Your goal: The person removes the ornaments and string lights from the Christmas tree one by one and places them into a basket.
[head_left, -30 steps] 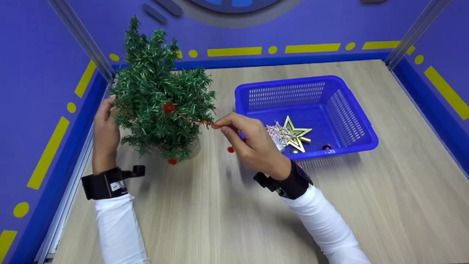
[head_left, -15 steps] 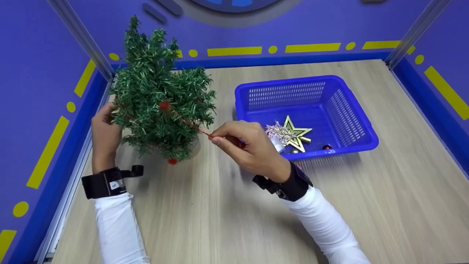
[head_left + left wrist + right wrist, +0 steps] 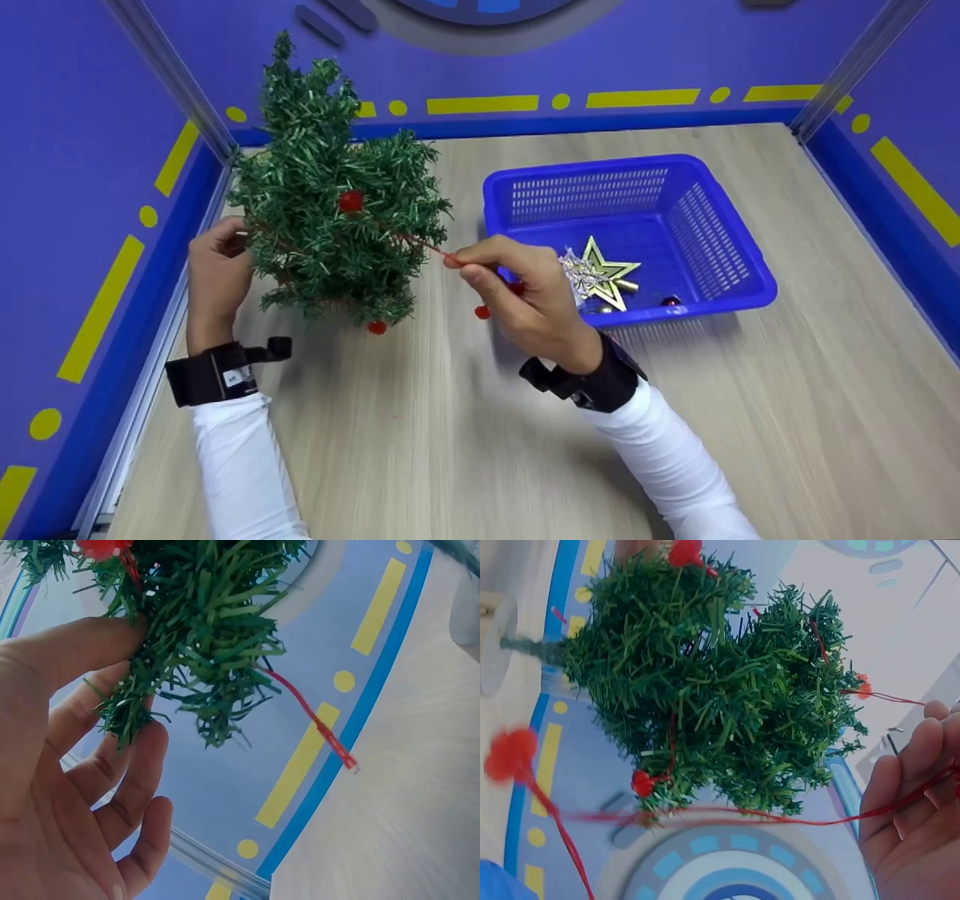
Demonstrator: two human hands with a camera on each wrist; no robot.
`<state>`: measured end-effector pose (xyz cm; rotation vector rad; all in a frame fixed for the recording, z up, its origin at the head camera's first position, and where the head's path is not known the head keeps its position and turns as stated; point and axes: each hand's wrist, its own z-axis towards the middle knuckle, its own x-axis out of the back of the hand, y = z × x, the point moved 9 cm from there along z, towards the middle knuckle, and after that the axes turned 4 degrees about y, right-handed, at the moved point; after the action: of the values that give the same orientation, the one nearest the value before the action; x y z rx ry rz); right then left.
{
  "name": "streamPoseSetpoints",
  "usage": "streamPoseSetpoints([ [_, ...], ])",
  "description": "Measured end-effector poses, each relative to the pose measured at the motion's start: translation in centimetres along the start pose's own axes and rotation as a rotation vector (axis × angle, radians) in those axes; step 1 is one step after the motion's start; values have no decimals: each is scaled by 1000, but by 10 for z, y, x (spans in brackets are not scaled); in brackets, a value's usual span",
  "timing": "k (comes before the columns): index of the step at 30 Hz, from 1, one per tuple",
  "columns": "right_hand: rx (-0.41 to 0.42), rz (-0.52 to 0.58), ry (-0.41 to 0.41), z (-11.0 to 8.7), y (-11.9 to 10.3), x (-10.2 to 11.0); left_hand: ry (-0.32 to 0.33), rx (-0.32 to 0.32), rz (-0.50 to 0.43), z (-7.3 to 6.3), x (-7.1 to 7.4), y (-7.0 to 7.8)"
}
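Note:
A small artificial Christmas tree [image 3: 337, 165] stands on the left of the table, with red pom-poms [image 3: 351, 201] on its branches. My left hand [image 3: 217, 277] is at its left side; in the left wrist view the thumb and fingers hold a green branch [image 3: 202, 637]. A red cord [image 3: 424, 244] runs from the tree's front to my right hand [image 3: 529, 300], whose thumb and forefinger pinch it. Part of the cord lies within that palm, and a loose red pom-pom [image 3: 482, 312] dangles below. In the left wrist view a red cord end [image 3: 336, 744] sticks out past the needles.
A blue plastic basket [image 3: 630, 162] sits right of the tree, just behind my right hand. It contains a gold star [image 3: 611, 271], a pinkish glittery ornament [image 3: 579, 274] and a small dark red ball [image 3: 671, 301]. Blue panels [image 3: 480, 67] wall the table.
My right hand drew the cord down toward me, then rose slightly and shifted right. The tree has tilted a little right, its lower pom-pom moving with it. My left hand slid slightly down along the branches.

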<state>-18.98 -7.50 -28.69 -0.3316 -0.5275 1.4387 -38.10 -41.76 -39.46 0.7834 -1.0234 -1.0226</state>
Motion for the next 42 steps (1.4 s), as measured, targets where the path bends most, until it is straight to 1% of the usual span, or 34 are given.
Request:
streamPoseSetpoints([
  [2,-39,10,28,2,6,3,10,1,31,1,0,0],
  [5,-96,5,63,4,17,8,18,7,51,2,0,1],
  [8,-128,-9,85,5,23,12,20,9,54,2,0,2],
  [11,-149,-18,92,9,29,14,12,4,49,2,-1,4],
  [14,-171,-26,80,18,33,13,6,7,42,1,-2,5],
  [17,-177,-33,59,30,34,10,12,18,35,-2,0,4],
  [20,-164,-17,45,43,28,7,18,13,32,-2,1,5],
  [23,-127,18,7,54,18,0,24,7,32,-1,2,6],
  [25,-93,42,-38,56,9,-5,18,3,29,-1,1,6],
  [28,-39,52,-106,51,-2,-9,-2,21,41,-3,0,4],
  [31,-4,35,-162,39,-9,-9,-21,13,39,-4,-2,4],
  [33,3,16,-184,31,-10,-8,-24,1,27,-5,-3,5],
  [35,1,3,-191,24,-11,-5,-23,-21,0,-5,-4,7],
  [37,-11,-1,-180,18,-9,-1,-31,-29,-30,-5,-4,7],
  [40,-39,-7,-159,12,-4,5,-54,-39,-82,-6,-6,7],
  [42,-56,-20,-156,10,1,8,-82,-60,-119,-7,-6,6],
])
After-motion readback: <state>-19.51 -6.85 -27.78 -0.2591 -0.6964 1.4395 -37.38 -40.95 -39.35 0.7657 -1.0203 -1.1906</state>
